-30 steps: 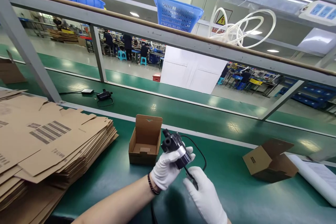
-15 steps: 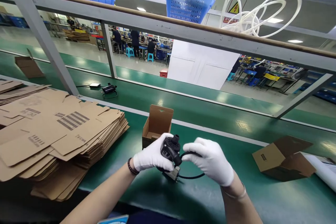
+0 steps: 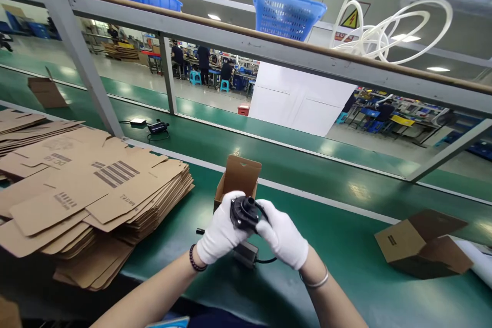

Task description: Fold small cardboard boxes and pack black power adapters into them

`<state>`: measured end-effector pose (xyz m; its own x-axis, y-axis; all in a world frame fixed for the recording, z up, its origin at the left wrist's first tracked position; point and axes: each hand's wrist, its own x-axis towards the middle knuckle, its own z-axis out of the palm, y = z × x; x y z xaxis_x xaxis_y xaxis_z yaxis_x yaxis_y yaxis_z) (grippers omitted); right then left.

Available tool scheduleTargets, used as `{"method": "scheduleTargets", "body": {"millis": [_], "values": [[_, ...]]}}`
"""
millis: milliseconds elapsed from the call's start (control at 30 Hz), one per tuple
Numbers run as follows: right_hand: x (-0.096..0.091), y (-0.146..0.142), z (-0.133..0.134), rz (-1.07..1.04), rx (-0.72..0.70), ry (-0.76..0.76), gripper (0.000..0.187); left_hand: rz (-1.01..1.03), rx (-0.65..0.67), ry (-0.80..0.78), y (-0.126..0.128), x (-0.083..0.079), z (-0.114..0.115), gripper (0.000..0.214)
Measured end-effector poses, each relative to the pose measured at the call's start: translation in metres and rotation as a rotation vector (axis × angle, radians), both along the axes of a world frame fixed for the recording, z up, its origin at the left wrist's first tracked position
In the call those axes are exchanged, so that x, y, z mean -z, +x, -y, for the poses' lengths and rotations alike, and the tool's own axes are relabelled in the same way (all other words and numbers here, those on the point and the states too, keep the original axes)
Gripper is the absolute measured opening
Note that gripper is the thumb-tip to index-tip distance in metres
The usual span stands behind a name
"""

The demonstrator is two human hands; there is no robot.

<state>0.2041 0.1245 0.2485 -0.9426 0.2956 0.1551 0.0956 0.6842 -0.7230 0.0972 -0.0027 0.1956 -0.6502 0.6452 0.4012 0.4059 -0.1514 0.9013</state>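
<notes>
A small black water pump (image 3: pixel 245 212) with a round housing and a stubby outlet is held just above the green bench. My left hand (image 3: pixel 225 230), in a white glove, is closed around its left side. My right hand (image 3: pixel 283 233), also gloved, presses its fingers against the pump's right side, closed on the black cable (image 3: pixel 262 209). Part of that cable is hidden by the fingers. Below the pump lies a grey rectangular adapter block (image 3: pixel 246 254), with a cable running from it towards my right hand. Directly behind my hands stands an open cardboard box (image 3: pixel 242 177).
Flattened cartons (image 3: pixel 115 200) are stacked at the left. Another open box (image 3: pixel 423 246) stands at the right. Beyond the bench edge, a second black pump (image 3: pixel 158 127) lies on the green surface (image 3: pixel 200 136). An overhead rail (image 3: pixel 246 38) carries a blue basket (image 3: pixel 288 13) and white tubing.
My right hand has moved left from beside the pump to its side, bringing the cable against it. The pump has turned, its outlet now pointing up. The camera view has shifted slightly.
</notes>
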Motion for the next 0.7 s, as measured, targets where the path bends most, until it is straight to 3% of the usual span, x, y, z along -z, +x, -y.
{"method": "scheduleTargets", "body": {"millis": [67,133,267,333,400,533,700], "values": [[-0.002,-0.004,0.012,0.007,0.066,0.015,0.068,-0.041,-0.149,0.096,-0.007,0.006,-0.008,0.071],[-0.009,-0.015,0.016,-0.038,0.147,0.074,0.067,-0.125,-0.177,0.156,-0.025,0.008,-0.013,0.08],[-0.038,-0.043,-0.01,-0.136,0.101,0.229,0.056,-0.295,-0.075,0.233,-0.087,0.019,-0.008,0.115],[-0.053,-0.06,-0.028,-0.057,0.025,0.264,0.056,-0.235,-0.061,0.229,-0.118,0.035,-0.003,0.13],[-0.062,-0.079,-0.041,0.103,-0.061,0.307,0.056,-0.121,0.036,0.122,-0.138,0.058,-0.002,0.142],[-0.061,-0.116,-0.05,0.397,-0.236,0.527,0.053,-0.032,0.253,-0.105,-0.149,0.09,-0.014,0.153],[-0.058,-0.141,-0.048,0.641,-0.333,0.669,0.049,-0.208,0.24,-0.173,-0.146,0.089,-0.029,0.141]]}}
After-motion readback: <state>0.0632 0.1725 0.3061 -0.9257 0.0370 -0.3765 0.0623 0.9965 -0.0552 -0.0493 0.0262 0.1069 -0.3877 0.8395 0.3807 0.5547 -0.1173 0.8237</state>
